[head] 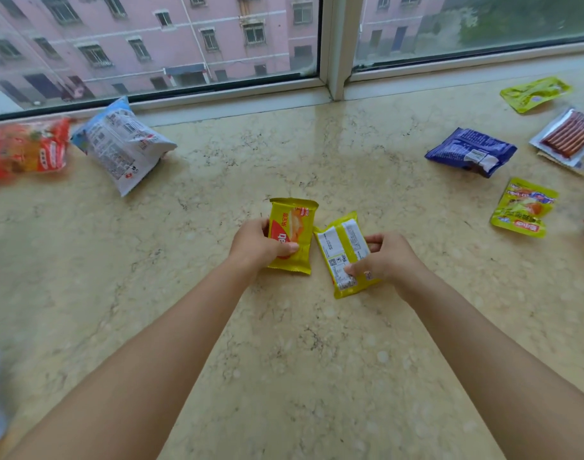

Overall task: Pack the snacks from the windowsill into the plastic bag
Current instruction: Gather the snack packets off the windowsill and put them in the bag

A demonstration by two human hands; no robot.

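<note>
On the marble windowsill (284, 360), the person's left hand (255, 242) pinches a yellow wafer packet (292, 224), face up; just beside it, the right hand (388, 257) grips a second yellow packet (342, 252), label side up, probably gathering both together. Other snacks lie scattered; no plastic bag is in view.

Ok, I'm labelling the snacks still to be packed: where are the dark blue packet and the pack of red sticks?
dark blue packet (470, 151), head view, middle of its blue wrapper.
pack of red sticks (570, 135), head view, on the sticks behind the clear film.
</note>
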